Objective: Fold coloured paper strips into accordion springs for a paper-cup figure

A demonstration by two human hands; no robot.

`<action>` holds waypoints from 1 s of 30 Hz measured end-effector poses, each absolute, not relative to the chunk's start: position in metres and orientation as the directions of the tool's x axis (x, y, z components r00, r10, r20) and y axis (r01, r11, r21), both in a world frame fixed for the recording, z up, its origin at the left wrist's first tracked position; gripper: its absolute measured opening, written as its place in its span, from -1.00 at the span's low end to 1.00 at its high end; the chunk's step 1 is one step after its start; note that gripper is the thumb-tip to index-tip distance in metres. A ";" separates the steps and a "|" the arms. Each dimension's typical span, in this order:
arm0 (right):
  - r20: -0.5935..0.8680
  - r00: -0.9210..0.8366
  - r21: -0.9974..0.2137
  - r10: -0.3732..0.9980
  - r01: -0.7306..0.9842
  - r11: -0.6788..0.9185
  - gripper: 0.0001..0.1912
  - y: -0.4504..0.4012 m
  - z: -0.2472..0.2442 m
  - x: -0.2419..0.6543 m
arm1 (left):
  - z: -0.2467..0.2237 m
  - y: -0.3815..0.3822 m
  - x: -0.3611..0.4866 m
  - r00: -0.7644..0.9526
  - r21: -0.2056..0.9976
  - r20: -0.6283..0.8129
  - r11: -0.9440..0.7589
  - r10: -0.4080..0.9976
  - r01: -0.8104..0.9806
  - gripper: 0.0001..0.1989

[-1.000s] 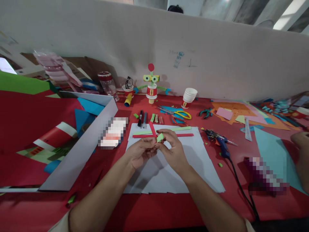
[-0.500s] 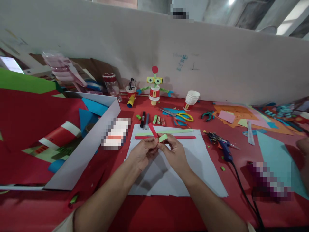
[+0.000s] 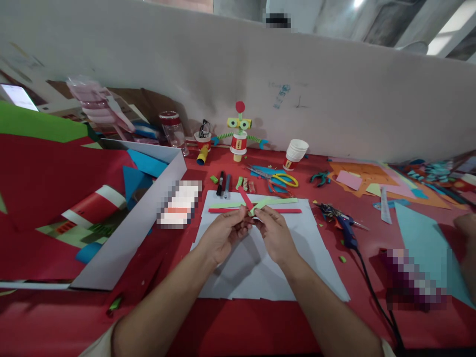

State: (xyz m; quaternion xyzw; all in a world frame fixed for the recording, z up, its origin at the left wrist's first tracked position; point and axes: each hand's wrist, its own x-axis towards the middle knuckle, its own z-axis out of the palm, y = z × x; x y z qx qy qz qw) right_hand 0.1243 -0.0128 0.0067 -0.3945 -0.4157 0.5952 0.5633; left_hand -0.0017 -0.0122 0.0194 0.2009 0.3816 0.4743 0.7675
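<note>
Above the white paper (image 3: 256, 277), my left hand (image 3: 226, 229) pinches a red paper strip (image 3: 246, 199) that points up and away. My right hand (image 3: 274, 232) is closed on a light green paper strip (image 3: 256, 207), which crosses the red one between my fingertips. The fingers partly hide where the two strips meet. Behind my hands, another red strip (image 3: 290, 211) and another green strip (image 3: 284, 201) lie flat across the far part of the paper. Small folded paper springs (image 3: 244, 184) and two pens (image 3: 220, 183) lie just beyond the paper.
A glue gun (image 3: 346, 230) with its cord lies at right. Scissors (image 3: 284, 179), pliers (image 3: 320, 178) and stacked paper cups (image 3: 296, 152) are behind. A paper-cup robot figure (image 3: 238, 143) stands near the wall. At left is a white-walled box (image 3: 148, 218). Another person's hand (image 3: 466, 230) shows at far right.
The green strip has swung from lying toward the right to pointing up and right, and its free part shows longer. Both hands have shifted slightly right, with the red strip.
</note>
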 end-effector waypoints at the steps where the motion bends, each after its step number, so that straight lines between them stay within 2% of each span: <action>1: -0.045 -0.042 -0.919 0.998 -0.389 -0.058 -0.87 -0.012 0.007 0.125 | 0.021 -0.012 -0.002 0.280 0.654 -0.401 0.487 0.872 -0.579 -0.85; 5: -0.189 -0.051 -0.841 0.981 -0.507 -0.188 -0.88 -0.009 0.009 0.127 | 0.024 -0.010 -0.005 0.341 0.597 -0.424 0.543 0.839 -0.591 -0.85; 8: -0.194 -0.077 -0.832 0.978 -0.515 -0.206 -0.88 -0.009 0.008 0.128 | 0.022 -0.008 -0.005 0.363 0.577 -0.431 0.562 0.826 -0.593 -0.86; 13: -0.062 -0.139 -0.917 0.988 -0.383 -0.111 -0.92 -0.014 0.009 0.125 | 0.017 -0.010 -0.004 0.294 0.645 -0.411 0.503 0.863 -0.575 -0.94; 18: 0.041 -0.099 -0.987 0.994 -0.157 0.025 -0.84 -0.016 0.007 0.124 | 0.018 -0.013 0.001 0.258 0.714 -0.374 0.454 0.891 -0.532 -0.92; 22: 0.112 0.018 -0.993 0.993 -0.021 0.113 -0.76 -0.019 0.003 0.124 | 0.018 -0.013 0.003 0.248 0.633 -0.422 0.479 0.872 -0.608 -0.93; 25: 0.231 0.011 -0.967 0.973 0.108 0.229 -0.71 -0.022 0.004 0.123 | 0.016 -0.010 0.001 0.248 0.547 -0.468 0.499 0.848 -0.673 -0.92; 30: 0.413 0.011 -0.882 0.910 0.252 0.398 -0.81 -0.022 0.007 0.124 | 0.015 -0.007 -0.003 0.310 0.459 -0.541 0.583 0.782 -0.670 -0.88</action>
